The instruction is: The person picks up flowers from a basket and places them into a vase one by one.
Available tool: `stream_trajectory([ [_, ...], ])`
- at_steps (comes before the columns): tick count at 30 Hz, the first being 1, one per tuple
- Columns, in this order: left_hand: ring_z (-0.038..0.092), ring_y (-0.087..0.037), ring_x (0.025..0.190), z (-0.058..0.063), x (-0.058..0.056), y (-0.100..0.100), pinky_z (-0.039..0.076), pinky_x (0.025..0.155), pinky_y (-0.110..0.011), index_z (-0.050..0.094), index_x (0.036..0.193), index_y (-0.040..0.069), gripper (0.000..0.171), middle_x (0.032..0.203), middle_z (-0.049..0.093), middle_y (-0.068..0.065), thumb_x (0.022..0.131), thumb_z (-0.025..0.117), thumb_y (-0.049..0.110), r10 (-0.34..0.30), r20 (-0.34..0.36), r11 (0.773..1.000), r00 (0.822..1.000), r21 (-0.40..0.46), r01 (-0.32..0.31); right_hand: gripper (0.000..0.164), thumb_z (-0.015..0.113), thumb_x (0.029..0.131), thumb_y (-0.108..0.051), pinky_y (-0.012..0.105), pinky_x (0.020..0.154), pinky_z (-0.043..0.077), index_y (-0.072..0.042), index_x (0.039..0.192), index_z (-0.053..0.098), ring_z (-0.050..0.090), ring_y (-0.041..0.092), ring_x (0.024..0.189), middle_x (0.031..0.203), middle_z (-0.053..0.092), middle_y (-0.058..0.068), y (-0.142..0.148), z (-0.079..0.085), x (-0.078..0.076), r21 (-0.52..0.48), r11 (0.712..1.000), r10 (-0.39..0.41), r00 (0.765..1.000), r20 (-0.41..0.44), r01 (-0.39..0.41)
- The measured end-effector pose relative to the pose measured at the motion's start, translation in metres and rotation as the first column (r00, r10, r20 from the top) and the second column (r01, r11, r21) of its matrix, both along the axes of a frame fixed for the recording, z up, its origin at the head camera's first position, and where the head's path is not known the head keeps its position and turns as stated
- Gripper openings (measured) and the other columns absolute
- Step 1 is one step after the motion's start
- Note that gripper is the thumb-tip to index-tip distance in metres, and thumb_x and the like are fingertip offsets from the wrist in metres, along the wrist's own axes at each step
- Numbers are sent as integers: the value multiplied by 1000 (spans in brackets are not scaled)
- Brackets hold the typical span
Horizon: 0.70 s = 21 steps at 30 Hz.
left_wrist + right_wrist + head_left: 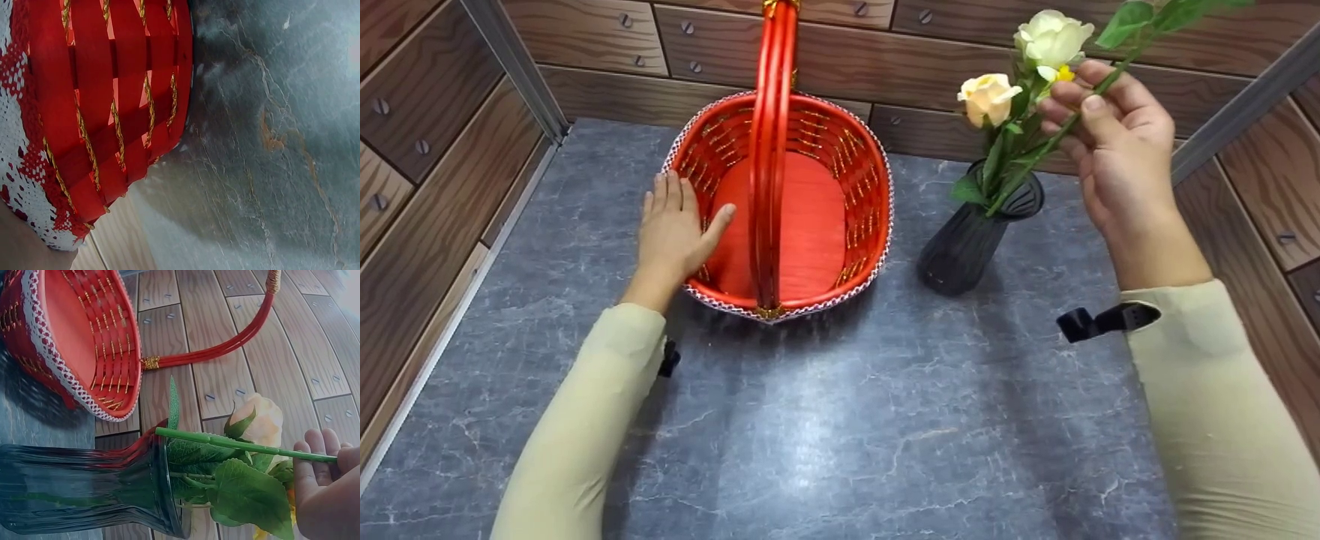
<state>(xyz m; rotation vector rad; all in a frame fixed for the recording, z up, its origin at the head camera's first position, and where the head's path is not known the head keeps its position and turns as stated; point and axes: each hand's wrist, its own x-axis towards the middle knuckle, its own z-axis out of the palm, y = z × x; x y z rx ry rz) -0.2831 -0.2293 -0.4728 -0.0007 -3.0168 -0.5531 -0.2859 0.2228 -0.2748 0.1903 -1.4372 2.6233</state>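
Note:
My right hand (pixel 1129 146) pinches a green flower stem (pixel 225 444) between thumb and fingers. Leaves (pixel 1126 22) sprout from its upper part, and its top runs out of the head view. The cut lower end is right at the rim of a dark ribbed glass vase (pixel 960 251). A white rose (pixel 1051 37) and a peach rose (pixel 988 97) rise from that vase. My left hand (pixel 671 229) rests on the left rim of a red woven basket (pixel 817 225), fingers extended and thumb toward the inside.
The basket's tall red handle (pixel 769 165) arches over its middle. White lace trim (pixel 22 129) runs round its rim. Wood-patterned panels (pixel 840 60) enclose the grey marbled tabletop (pixel 840 420) at the back and sides. A small yellow flower (pixel 1063 73) shows behind the right fingers.

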Motion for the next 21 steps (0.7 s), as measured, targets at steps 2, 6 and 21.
stream_trajectory([
  [2,-1,-42,153,0,0,0,1,124,-53,15,155,-9,99,164,6,-27,98,23,71,-2,3,1000,1000,1,2,29,55,96,7,39,78,60,9,125,55,70,37,90,103,68,26,1,0,-1,-13,1000,-4,1000,1,4],
  [6,-1,-42,153,0,0,0,0,123,-53,15,155,-9,100,164,6,-27,97,23,72,-1,5,1000,1000,-1,1,26,54,96,7,40,78,61,8,122,56,70,37,89,102,68,26,1,2,-3,-22,1000,-8,1000,3,8],
  [21,-2,-41,153,1,1,0,-2,123,-52,15,155,-9,101,164,6,-27,96,23,74,5,7,1000,1000,13,-5,23,54,97,6,34,83,58,7,119,62,71,32,91,101,71,22,4,-7,-8,210,977,-36,998,-42,44],
])
